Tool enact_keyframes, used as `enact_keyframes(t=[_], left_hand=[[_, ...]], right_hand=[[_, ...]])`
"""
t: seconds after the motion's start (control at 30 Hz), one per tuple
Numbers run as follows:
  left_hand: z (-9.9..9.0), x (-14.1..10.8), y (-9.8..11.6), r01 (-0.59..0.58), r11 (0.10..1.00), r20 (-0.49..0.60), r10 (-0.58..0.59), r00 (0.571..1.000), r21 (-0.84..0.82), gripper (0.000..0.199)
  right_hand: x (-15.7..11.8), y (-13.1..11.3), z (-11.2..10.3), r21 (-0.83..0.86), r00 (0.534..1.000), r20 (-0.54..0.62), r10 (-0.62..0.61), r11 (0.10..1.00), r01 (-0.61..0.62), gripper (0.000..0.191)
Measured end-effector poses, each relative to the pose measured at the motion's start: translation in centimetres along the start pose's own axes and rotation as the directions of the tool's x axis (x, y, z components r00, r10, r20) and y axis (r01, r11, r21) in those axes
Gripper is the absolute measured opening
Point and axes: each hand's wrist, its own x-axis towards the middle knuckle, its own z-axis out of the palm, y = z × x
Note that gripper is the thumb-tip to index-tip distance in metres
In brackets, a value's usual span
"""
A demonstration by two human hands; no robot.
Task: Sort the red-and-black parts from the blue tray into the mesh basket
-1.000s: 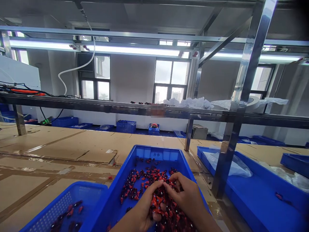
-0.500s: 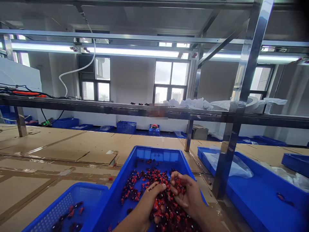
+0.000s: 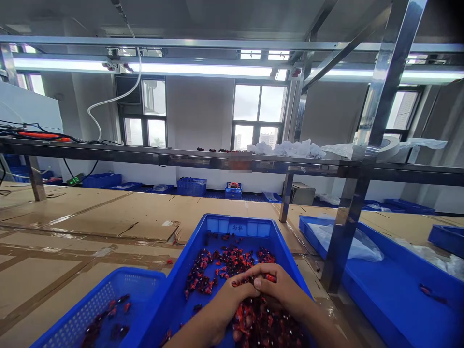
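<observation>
Crate sits on cardboard, with wrapped pieces inside. Basket lies just left, tray right, holding bag. Shelf runs behind.

- Workshop floor of a small factory, set up for handwork at long benches.
- Cardboard sheets, taped at the seams, cover the benchtop.
- A steel rack rises from the bench at right, with a steel shelf running across the scene.
- Fluorescent tube lights hang over the bench from the rack.
- Blue plastic crates stand at right; a perforated blue basket sits near left.
- Small red-and-dark pieces lie heaped in a blue crate at near centre.
- Bundled cables lie on the shelf at left, a roll of tape at right.
- More blue bins line the far bench under plain white walls and metal-framed windows.
</observation>
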Motion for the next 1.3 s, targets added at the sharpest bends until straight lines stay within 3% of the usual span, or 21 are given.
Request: enact_keyframes(t=[0.17, 0.27, 0.4, 0.63, 0.83, 0.97, 1.2, 1.3], left_hand=[[-0.2, 0.1, 0.0, -0.024, 0.997, -0.078, 0.018, 0.997, -0.076, 0.023], [-0.5, 0.3, -0.2, 0.032, 0.997, -0.076, -0.038, 0.996, -0.072, 0.022], [-0.8, 0.7, -0.5, 0.013, 0.999, -0.078, -0.016, 0.997, -0.045, 0.023], [-0.8, 0.8, -0.5, 0.011, 0.999, -0.030, -0.012, 0.999, -0.044, 0.029], [-0.9, 0.9, -1.0, -0.037, 0.998, -0.082, 0.033, 0.996, -0.047, 0.024], [-1.0, 0.8, -0.9, 0.005, 0.999, -0.043, -0.007, 0.999, -0.048, 0.024], [-0.4, 0.0, -0.2, -0.012, 0.996, -0.066, 0.005, 0.998, -0.093, 0.026], [-0.5, -0.1, -0.2, 0.017, 0.996, 0.015, -0.016, 1.000, -0.091, 0.026]], right_hand=[[-0.1, -0.2, 0.1, -0.108, 0.961, -0.171, -0.216, 0.974, 0.199, 0.030], [-0.3, -0.6, 0.4, -0.049, 0.967, -0.162, -0.196, 0.980, 0.191, 0.026], [-0.4, -0.6, 0.5, 0.059, 0.969, -0.167, -0.183, 0.979, 0.195, 0.029], [-1.0, 0.2, -0.2, 0.429, 0.994, -0.086, -0.070, 0.898, 0.100, 0.038], [-1.3, 0.9, -0.4, 0.494, 0.993, -0.033, -0.111, 0.862, 0.113, 0.042], [-1.0, 1.0, -0.3, 0.556, 0.991, 0.063, -0.116, 0.829, 0.062, 0.037], [-0.5, 0.0, -0.8, 0.768, 0.991, -0.061, -0.116, 0.628, 0.121, 0.019], [-0.3, -0.1, -0.9, 0.733, 0.999, 0.009, -0.039, 0.680, 0.020, 0.026]])
